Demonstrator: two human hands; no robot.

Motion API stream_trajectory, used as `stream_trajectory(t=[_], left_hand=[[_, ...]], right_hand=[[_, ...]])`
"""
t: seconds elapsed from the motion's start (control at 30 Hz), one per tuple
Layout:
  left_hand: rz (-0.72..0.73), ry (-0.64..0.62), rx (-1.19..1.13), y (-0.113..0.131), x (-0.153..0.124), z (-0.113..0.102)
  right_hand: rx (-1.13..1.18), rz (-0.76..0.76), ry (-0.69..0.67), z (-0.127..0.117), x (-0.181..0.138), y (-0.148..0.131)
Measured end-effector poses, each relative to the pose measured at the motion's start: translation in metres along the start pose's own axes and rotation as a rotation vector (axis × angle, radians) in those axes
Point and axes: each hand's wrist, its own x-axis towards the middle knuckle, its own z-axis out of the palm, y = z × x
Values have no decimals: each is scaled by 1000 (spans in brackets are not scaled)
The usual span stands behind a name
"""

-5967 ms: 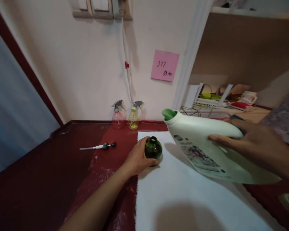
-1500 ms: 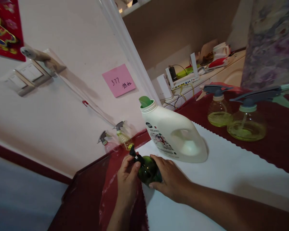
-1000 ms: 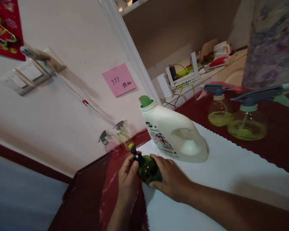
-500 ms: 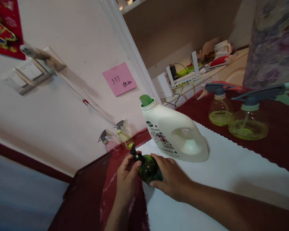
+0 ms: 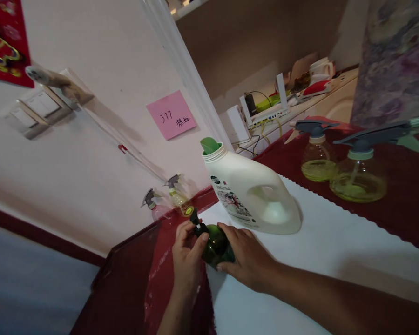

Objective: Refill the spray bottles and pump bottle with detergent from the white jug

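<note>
A dark green pump bottle (image 5: 215, 243) stands tilted in view near the left edge of the white sheet (image 5: 321, 260). My right hand (image 5: 246, 258) is wrapped around its body from the right. At its neck, the fingers and thumb of my left hand (image 5: 188, 246) close on the black pump head (image 5: 199, 225). Just behind the bottle is a large white detergent jug (image 5: 254, 190) with a side handle. Its mouth is uncapped, with a green spout (image 5: 209, 145) showing inside.
Two spray bottles with yellowish liquid, one nearer (image 5: 359, 181) and one behind (image 5: 317, 163), stand at the right on the dark red tabletop. Two more, one pinkish (image 5: 158, 210) and one yellow (image 5: 179, 200), stand by the wall. A white router (image 5: 267, 116) sits on the shelf behind.
My left hand's fingers and wrist have turned slightly at the pump head. My right hand keeps its hold on the bottle, and the view has shifted a little.
</note>
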Motion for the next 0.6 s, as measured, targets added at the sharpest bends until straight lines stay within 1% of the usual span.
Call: stream_trajectory(t=[0.07,0.13,0.23,0.3,0.37,0.43,0.47,0.6], left_hand=[[-18,8,11,1,2,1],[-61,-12,-1,0,1,0],[-114,-17,-18,-5,-3,-5],[-147,-20,-66,-10,-7,-6],[-162,-57,-136,-12,-10,-5],[-139,-116,-158,-12,-10,-2],[-109,-124,-136,-10,-9,-1],[0,-67,19,-5,-3,1]], right_hand=[[1,6,4,0,1,0],[4,18,10,-1,1,-1],[12,21,11,-1,0,-1],[16,19,11,0,0,-1],[17,19,11,0,0,-1],[17,17,11,0,-1,-1],[17,15,10,0,-1,-1],[17,14,16,-1,0,-1]])
